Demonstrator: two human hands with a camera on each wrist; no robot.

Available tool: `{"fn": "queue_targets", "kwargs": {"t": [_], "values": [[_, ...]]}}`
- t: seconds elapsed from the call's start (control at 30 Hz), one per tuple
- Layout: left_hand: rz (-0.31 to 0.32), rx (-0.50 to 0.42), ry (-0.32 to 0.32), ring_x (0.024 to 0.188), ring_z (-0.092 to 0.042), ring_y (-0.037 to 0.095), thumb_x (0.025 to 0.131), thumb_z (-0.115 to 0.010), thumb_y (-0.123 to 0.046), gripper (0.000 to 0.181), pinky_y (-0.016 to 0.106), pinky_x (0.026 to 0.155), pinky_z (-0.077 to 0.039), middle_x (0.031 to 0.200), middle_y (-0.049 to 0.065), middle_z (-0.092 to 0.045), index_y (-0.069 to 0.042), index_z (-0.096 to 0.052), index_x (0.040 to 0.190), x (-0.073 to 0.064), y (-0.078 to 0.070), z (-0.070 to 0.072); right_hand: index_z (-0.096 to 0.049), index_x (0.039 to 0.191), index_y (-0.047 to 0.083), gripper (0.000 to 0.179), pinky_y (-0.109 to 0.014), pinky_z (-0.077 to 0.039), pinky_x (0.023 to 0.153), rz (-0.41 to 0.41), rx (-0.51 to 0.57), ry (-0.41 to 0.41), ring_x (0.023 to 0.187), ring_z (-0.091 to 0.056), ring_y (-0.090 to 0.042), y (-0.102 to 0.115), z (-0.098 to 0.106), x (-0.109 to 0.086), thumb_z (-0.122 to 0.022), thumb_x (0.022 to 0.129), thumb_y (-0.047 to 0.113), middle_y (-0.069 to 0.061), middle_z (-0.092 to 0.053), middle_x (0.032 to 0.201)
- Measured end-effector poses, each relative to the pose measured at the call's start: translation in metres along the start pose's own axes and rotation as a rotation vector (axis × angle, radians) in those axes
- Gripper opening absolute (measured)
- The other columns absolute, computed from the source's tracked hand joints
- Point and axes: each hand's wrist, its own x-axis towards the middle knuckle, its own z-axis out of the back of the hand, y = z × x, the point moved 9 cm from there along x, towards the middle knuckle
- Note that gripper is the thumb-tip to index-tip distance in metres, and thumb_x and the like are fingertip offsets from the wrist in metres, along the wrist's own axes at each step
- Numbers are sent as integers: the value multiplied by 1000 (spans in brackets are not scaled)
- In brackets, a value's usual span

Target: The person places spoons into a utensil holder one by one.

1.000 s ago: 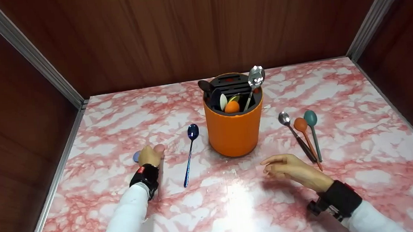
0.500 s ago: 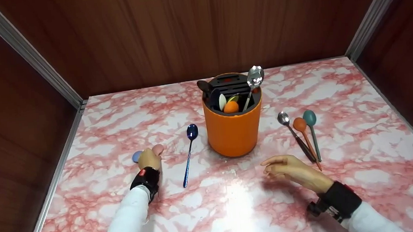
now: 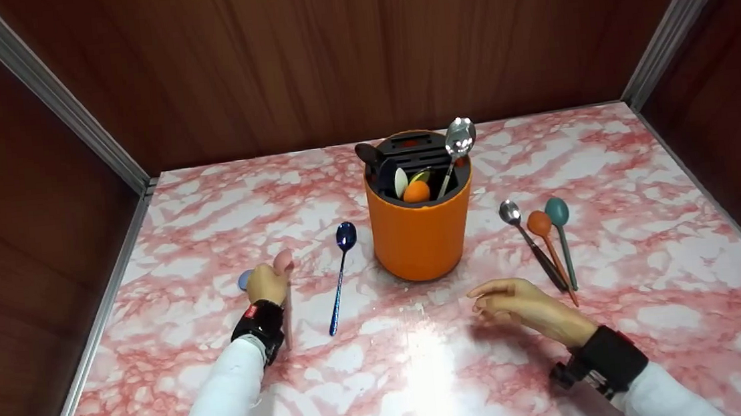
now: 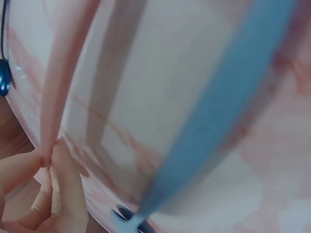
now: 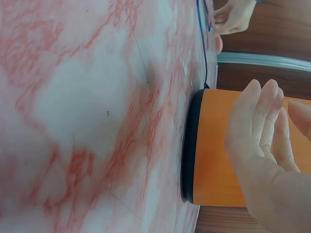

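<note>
My left hand pinches a pink spoon between thumb and fingers just below its bowl. In the left wrist view the pink handle rises off the marbled surface, its shadow beside it. A light blue spoon lies just left of that hand, partly hidden by it. To the right rests a shiny dark blue spoon. My right hand holds nothing, its fingers loosely bent, in front of the orange utensil holder. Several spoons stand in the holder, among them a silver slotted one.
Right of the holder lie a dark-handled metal spoon, an orange spoon and a teal spoon, close together. The pink-marbled table is bounded by brown wood-look panels at the back and both sides.
The pink spoon's bowl has tilted up and its handle has lifted from the table in my left hand. My right hand and the other spoons have stayed in place.
</note>
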Motion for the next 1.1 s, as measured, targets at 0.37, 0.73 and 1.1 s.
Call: {"fn": "queue_targets", "kwargs": {"t": [0.37, 0.73, 1.1], "values": [[82, -152, 25, 90, -67, 38, 88, -67, -15, 24, 42, 80, -55, 97, 24, -72, 8, -74, 92, -5, -6, -2, -60, 125, -6, 32, -20, -56, 89, 22, 0, 9, 92, -66, -7, 0, -2, 1, -53, 96, 5, 3, -68, 106], [185, -551, 112, 45, -55, 1, 90, -63, 0, 24, 16, 47, -54, 90, 31, -71, 19, -66, 105, -15, -15, -16, -64, 120, 3, 26, -24, -58, 90, 4, 59, 25, 90, -67, -7, -4, -4, 3, -53, 96, 5, 5, -69, 98], [225, -659, 171, 52, -59, 5, 92, -62, -1, 25, 18, 53, -58, 74, 11, -67, 18, -65, 108, -31, -26, -28, -62, 122, -1, 27, -25, -57, 91, 36, 60, 55, 93, -67, -9, -5, -8, 6, -52, 98, 5, 4, -67, 103]]}}
